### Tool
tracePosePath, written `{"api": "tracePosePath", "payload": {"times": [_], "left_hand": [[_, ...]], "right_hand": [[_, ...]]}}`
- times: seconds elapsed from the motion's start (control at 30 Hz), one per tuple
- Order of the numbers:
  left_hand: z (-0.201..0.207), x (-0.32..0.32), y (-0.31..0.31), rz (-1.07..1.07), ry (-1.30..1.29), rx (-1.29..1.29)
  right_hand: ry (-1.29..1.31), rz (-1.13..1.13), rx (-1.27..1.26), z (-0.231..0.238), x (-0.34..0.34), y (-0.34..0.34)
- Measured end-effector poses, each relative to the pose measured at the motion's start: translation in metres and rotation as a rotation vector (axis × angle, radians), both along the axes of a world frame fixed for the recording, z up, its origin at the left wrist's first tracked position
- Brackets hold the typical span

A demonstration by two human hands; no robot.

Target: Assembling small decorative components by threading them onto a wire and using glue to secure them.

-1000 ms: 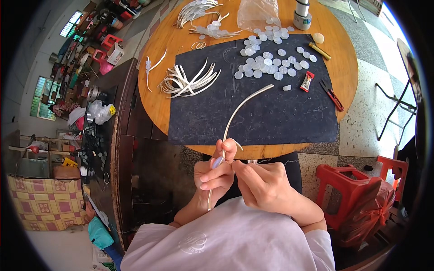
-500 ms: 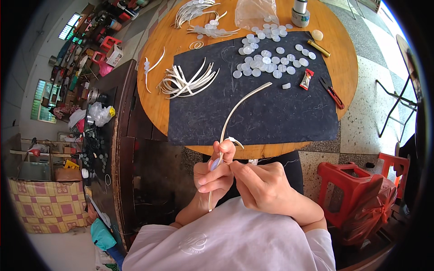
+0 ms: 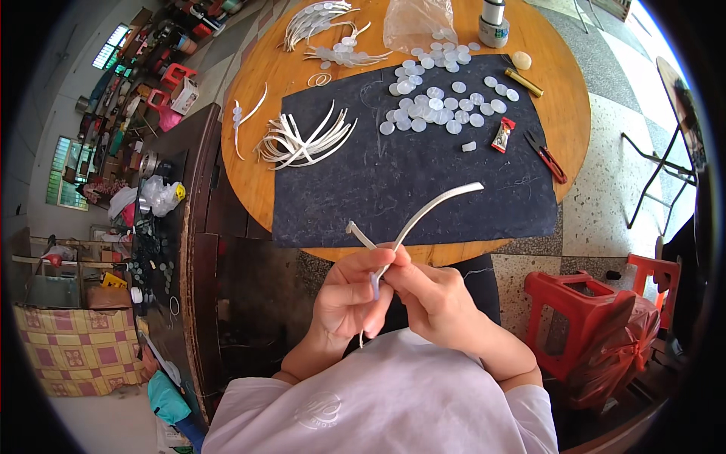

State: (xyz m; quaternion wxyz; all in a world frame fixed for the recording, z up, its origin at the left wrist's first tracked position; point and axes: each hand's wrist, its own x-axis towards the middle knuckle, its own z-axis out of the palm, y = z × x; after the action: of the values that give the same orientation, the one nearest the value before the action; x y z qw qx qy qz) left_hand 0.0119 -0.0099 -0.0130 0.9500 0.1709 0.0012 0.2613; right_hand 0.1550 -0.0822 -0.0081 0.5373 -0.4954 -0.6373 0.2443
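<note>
Close to my body, in front of the table edge, my two hands meet. My left hand (image 3: pixel 344 295) pinches a white curved strip (image 3: pixel 435 203) and a translucent disc (image 3: pixel 375 286) against it. My right hand (image 3: pixel 437 301) is closed at the same spot, its thumb and fingertips on the strip. A second, shorter white strip end (image 3: pixel 361 235) sticks up to the left and crosses the long one at my fingers. A thin tail of strip shows below my left hand. Any thread between the fingertips is too fine to make out.
On the round table (image 3: pixel 249 185) lies a dark cloth (image 3: pixel 408 204) with a bundle of white strips (image 3: pixel 302 144), loose translucent discs (image 3: pixel 435 106), a red-white packet (image 3: pixel 503 135) and red-handled snips (image 3: pixel 548 159). A thread spool (image 3: pixel 493 30) stands behind. Red stools (image 3: pixel 582 310) are at right.
The long strip has swung to the right, and the shorter end now points up to the left. My left hand has turned, and both hands have come together at the crossing.
</note>
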Motion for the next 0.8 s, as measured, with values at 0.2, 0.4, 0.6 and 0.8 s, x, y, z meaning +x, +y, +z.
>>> {"api": "tracePosePath", "payload": {"times": [0.2,0.4,0.6,0.8], "left_hand": [[-0.001,0.006,-0.003,0.070,0.140,0.097],[0.001,0.009,-0.002,0.060,0.170,0.148],[0.005,0.011,-0.003,0.034,0.181,0.137],[0.006,0.018,-0.004,0.086,0.270,0.126]], "right_hand": [[0.281,0.018,0.059,-0.020,-0.006,0.003],[0.323,0.006,0.113,-0.025,-0.003,0.005],[0.245,-0.074,0.214,-0.027,-0.004,0.007],[0.209,-0.142,0.162,-0.021,-0.001,0.005]]}}
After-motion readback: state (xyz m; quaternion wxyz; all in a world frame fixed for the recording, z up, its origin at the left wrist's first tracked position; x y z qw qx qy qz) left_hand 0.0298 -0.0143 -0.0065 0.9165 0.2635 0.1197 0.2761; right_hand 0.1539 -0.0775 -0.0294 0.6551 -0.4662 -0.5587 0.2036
